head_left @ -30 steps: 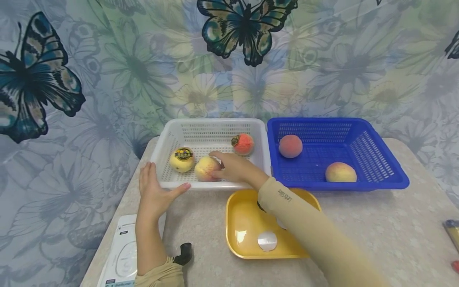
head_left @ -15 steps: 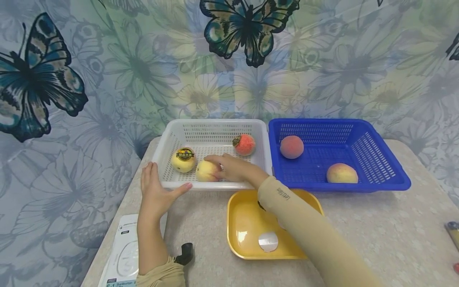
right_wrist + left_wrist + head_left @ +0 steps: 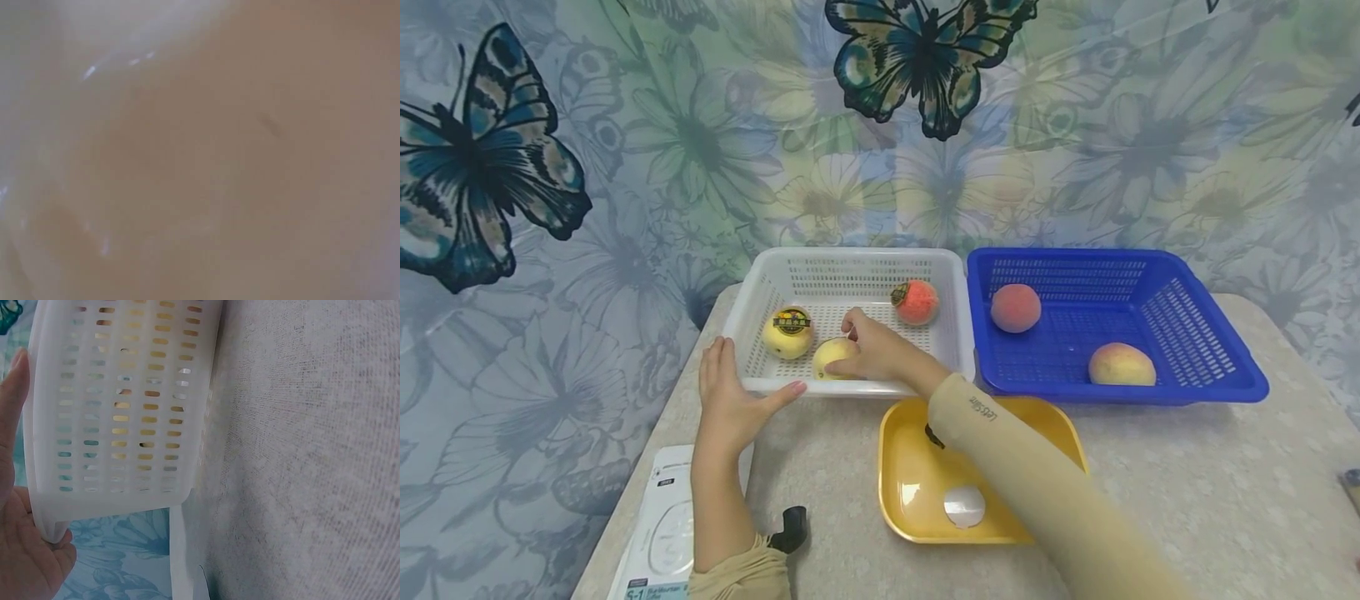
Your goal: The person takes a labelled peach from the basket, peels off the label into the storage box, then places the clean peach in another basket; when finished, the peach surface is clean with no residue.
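Head view shows my right hand (image 3: 880, 354) curled over a pale yellow peach (image 3: 833, 357), fingers and thumb clamped around it, at the front edge of the white basket (image 3: 850, 267) in the middle of the frame. The peach sits on the basket floor, just beside a yellow fruit with a dark label (image 3: 787, 332) to its left, and an orange-red fruit (image 3: 916, 302) lies farther back toward the right. My left hand (image 3: 727, 400) rests flat against the front left corner of the basket, fingers straight and together, thumb along the front rim; the left wrist view shows the same, palm (image 3: 25, 550) on the corner of the perforated wall (image 3: 125, 400). The right wrist view is only a blurred pale surface, so I cannot tell anything about the grip from there. To the right stands a blue basket (image 3: 1210, 367) with a pink peach (image 3: 1016, 307) and a yellow-pink peach (image 3: 1122, 364); below in the frame is a yellow tray (image 3: 910, 467) on the speckled table (image 3: 1187, 483). I think the risk is this: the peach is round and smooth, and my fingers cover mostly its right side, so it may roll out against the labelled fruit. Also, lifting it could catch the front rim and tilt the light basket if my left hand does not press enough.
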### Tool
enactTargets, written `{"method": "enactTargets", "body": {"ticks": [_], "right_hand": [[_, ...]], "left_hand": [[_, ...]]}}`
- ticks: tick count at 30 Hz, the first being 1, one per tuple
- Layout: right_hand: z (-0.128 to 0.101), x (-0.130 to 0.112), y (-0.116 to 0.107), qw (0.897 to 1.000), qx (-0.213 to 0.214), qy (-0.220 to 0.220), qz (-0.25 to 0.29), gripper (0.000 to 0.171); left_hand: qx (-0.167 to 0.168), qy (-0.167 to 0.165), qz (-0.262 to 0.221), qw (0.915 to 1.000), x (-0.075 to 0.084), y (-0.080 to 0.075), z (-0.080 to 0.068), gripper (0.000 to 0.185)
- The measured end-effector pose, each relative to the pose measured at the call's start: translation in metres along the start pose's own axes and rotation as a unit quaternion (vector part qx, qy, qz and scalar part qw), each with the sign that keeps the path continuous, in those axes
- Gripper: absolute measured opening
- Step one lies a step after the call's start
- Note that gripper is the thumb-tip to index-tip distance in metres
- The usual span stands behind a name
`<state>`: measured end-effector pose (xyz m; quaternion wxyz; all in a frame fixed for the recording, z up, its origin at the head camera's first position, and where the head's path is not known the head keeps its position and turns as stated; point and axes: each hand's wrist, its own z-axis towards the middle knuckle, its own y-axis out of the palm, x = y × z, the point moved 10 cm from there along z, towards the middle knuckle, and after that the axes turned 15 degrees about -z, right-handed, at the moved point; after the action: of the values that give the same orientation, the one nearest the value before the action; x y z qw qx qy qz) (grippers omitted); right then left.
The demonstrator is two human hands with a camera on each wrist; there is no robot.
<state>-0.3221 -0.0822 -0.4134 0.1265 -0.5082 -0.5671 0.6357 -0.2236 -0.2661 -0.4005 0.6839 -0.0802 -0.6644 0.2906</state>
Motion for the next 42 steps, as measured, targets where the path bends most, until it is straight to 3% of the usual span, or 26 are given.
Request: {"method": "enactTargets", "body": {"ticks": [7, 14, 17, 29, 37, 42], "right_hand": [[-0.001, 0.015, 0.005, 0.998, -0.029, 0.037, -0.028, 0.082], [-0.001, 0.021, 0.013, 0.997, -0.065, 0.043, -0.020, 0.058], [-0.001, 0.021, 0.014, 0.997, -0.067, 0.040, -0.016, 0.056], [-0.001, 0.016, 0.003, 1.000, -0.014, 0.016, -0.018, 0.048], [-0.005, 0.022, -0.014, 0.999, 0.016, 0.036, 0.012, 0.076], [-0.014, 0.021, -0.030, 0.998, 0.031, 0.024, 0.053, 0.077]], "left_hand": [[0.002, 0.000, 0.003, 1.0000, 0.002, 0.000, 0.001, 0.129], [-0.003, -0.004, 0.001, 1.0000, 0.004, 0.000, -0.001, 0.130], [-0.003, -0.004, 0.000, 1.0000, 0.005, 0.000, -0.001, 0.130], [-0.004, -0.004, 0.001, 1.0000, 0.004, 0.002, 0.000, 0.130], [-0.003, -0.005, 0.003, 1.0000, 0.003, 0.001, -0.001, 0.129], [-0.003, -0.006, 0.004, 1.0000, 0.003, 0.001, -0.001, 0.129]]}}
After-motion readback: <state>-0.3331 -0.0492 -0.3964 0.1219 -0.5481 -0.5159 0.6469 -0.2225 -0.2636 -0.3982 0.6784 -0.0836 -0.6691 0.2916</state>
